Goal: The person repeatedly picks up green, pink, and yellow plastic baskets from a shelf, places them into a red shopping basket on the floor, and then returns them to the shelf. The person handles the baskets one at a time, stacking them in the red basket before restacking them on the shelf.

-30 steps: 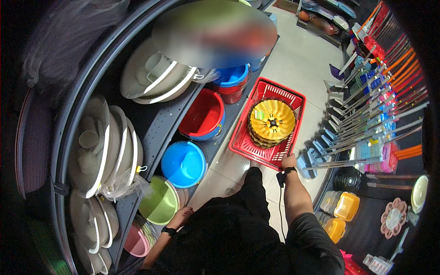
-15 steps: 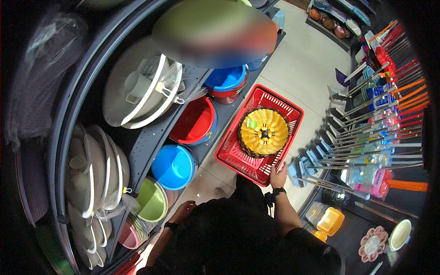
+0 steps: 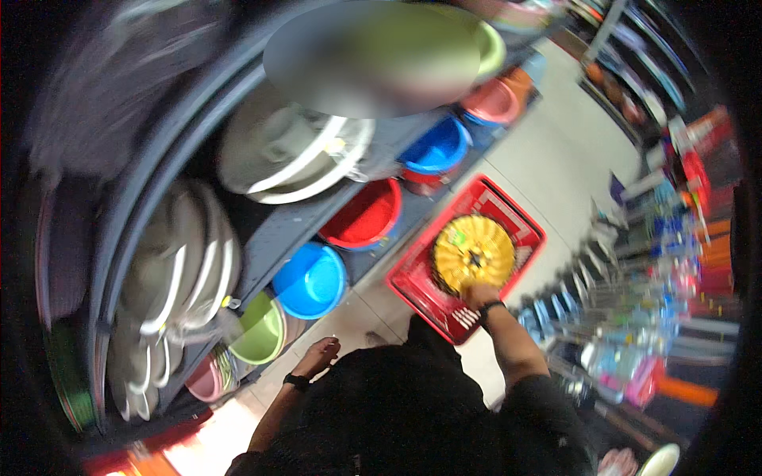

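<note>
A red plastic shopping basket stands in the aisle in front of me, holding a stack of round yellow woven baskets with a small green tag on top. My right hand is at the near edge of that stack, inside the red basket; its fingers are blurred and partly hidden, so I cannot see whether they grip. My left hand hangs low beside my body, near the buckets, with loosely bent fingers apart and nothing visible in them.
Left, a grey shelving unit holds white-rimmed basins above blue, red and green buckets. Right, several long-handled mops and brushes line a rack. Tiled floor runs between. Another shelf stands far back.
My right hand has moved from the red basket's rim onto the yellow stack. The view has tilted and blurred, and the red basket sits lower in the picture than one second ago.
</note>
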Demonstrator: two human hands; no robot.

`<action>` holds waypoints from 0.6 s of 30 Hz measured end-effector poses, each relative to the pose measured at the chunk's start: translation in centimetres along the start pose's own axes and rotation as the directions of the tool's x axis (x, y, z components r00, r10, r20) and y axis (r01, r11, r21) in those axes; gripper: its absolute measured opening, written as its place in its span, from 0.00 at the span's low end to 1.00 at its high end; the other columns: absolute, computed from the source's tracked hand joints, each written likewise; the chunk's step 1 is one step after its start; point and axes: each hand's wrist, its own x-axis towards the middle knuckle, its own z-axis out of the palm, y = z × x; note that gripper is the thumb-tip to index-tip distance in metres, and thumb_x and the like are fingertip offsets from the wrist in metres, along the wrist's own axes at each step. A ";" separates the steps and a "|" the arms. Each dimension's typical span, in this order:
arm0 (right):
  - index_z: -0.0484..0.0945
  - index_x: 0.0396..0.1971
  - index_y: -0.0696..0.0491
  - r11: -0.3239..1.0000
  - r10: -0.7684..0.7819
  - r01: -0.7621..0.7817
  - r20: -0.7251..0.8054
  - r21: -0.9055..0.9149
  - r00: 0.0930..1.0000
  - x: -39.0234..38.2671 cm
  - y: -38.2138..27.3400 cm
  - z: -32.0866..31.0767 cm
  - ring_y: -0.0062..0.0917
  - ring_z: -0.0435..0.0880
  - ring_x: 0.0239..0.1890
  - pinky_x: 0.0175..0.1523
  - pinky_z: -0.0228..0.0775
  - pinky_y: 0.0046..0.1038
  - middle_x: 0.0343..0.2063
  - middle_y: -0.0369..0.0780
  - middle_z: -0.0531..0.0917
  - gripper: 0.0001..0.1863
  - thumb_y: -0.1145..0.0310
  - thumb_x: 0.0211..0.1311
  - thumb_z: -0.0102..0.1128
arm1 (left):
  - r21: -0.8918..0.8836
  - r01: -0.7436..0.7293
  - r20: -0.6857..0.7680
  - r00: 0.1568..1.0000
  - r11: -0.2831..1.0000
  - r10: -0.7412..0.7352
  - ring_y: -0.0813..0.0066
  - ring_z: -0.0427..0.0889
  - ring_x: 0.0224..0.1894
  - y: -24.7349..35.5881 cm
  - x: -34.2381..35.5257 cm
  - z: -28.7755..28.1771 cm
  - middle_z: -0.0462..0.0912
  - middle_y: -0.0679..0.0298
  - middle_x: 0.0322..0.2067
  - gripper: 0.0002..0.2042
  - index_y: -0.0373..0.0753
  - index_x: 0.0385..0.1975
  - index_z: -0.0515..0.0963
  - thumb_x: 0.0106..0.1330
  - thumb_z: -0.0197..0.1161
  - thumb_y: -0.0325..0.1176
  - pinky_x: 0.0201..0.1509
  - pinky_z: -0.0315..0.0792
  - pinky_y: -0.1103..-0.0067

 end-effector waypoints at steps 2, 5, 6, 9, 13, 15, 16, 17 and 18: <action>0.86 0.50 0.45 0.989 -0.123 0.127 -0.045 0.081 0.991 -3.1 -1.4 -1.3 0.46 0.86 0.51 0.55 0.77 0.47 0.47 0.48 0.88 0.30 0.36 0.61 0.61 | 0.037 -0.039 -0.044 0.998 0.999 0.041 0.68 0.84 0.44 -0.3 -2.7 0.0 0.84 0.62 0.43 0.19 0.39 0.53 0.78 0.76 0.58 0.49 0.46 0.78 0.70; 0.88 0.45 0.48 0.989 0.034 -0.024 -0.065 0.143 0.997 -3.9 3.0 1.3 0.44 0.88 0.49 0.54 0.79 0.47 0.45 0.50 0.88 0.20 0.49 0.63 0.62 | 0.350 -0.234 0.015 0.970 0.907 0.244 0.55 0.84 0.50 -1.0 -2.9 1.1 0.85 0.53 0.45 0.18 0.38 0.51 0.79 0.77 0.55 0.46 0.54 0.76 0.64; 0.89 0.42 0.49 0.997 0.050 -0.044 -0.105 0.063 0.993 -4.0 2.8 1.5 0.45 0.88 0.49 0.53 0.79 0.46 0.44 0.50 0.88 0.18 0.53 0.62 0.64 | 0.358 -0.172 0.026 0.984 0.918 0.174 0.52 0.83 0.51 -0.2 -3.5 1.1 0.84 0.50 0.46 0.17 0.37 0.50 0.80 0.78 0.54 0.45 0.57 0.75 0.63; 0.85 0.45 0.52 0.999 -0.040 0.043 -0.099 0.022 0.994 -8.6 0.5 -1.3 0.48 0.88 0.47 0.53 0.80 0.48 0.40 0.52 0.88 0.15 0.62 0.61 0.65 | 0.112 -0.184 0.002 0.983 0.976 0.185 0.54 0.84 0.51 -1.5 -8.7 0.0 0.85 0.50 0.46 0.17 0.37 0.49 0.80 0.78 0.54 0.45 0.56 0.75 0.63; 0.84 0.43 0.55 0.982 -0.069 0.123 -0.333 0.144 0.940 -7.9 0.9 -8.5 0.52 0.87 0.42 0.49 0.79 0.48 0.36 0.55 0.87 0.12 0.66 0.67 0.57 | 0.178 -0.180 -0.048 0.980 0.967 0.191 0.55 0.84 0.49 0.0 -8.5 2.3 0.85 0.50 0.45 0.19 0.36 0.50 0.80 0.77 0.54 0.47 0.55 0.75 0.63; 0.84 0.44 0.57 0.968 -0.066 0.163 -0.430 0.192 0.900 -10.8 0.5 -10.6 0.53 0.86 0.42 0.48 0.78 0.48 0.35 0.56 0.87 0.12 0.67 0.70 0.55 | 0.257 -0.100 -0.031 0.993 0.961 0.111 0.63 0.83 0.49 0.6 -9.9 1.5 0.85 0.57 0.45 0.17 0.37 0.51 0.79 0.78 0.55 0.46 0.56 0.74 0.68; 0.84 0.43 0.57 0.949 -0.047 0.194 -0.496 0.250 0.867 -11.5 0.9 -11.6 0.54 0.86 0.42 0.47 0.77 0.48 0.35 0.56 0.87 0.13 0.65 0.71 0.55 | 0.294 -0.071 -0.020 0.997 0.953 0.081 0.68 0.82 0.49 0.8 -9.7 1.6 0.85 0.60 0.45 0.17 0.38 0.51 0.79 0.78 0.55 0.45 0.56 0.74 0.71; 0.84 0.42 0.58 0.926 -0.021 0.227 -0.558 0.303 0.830 -12.2 1.5 -12.7 0.54 0.85 0.43 0.47 0.77 0.48 0.35 0.56 0.87 0.14 0.64 0.72 0.55 | 0.280 -0.120 -0.046 0.989 0.953 0.138 0.64 0.83 0.48 0.6 -9.3 1.6 0.85 0.57 0.44 0.18 0.37 0.51 0.79 0.78 0.55 0.47 0.55 0.75 0.69; 0.84 0.40 0.59 0.899 0.009 0.263 -0.616 0.351 0.788 -13.2 1.9 -13.8 0.55 0.85 0.43 0.47 0.77 0.47 0.35 0.56 0.87 0.15 0.62 0.72 0.55 | 0.266 -0.170 -0.070 0.978 0.949 0.195 0.60 0.83 0.46 0.4 -9.1 1.5 0.86 0.55 0.43 0.19 0.36 0.50 0.80 0.77 0.55 0.48 0.55 0.75 0.68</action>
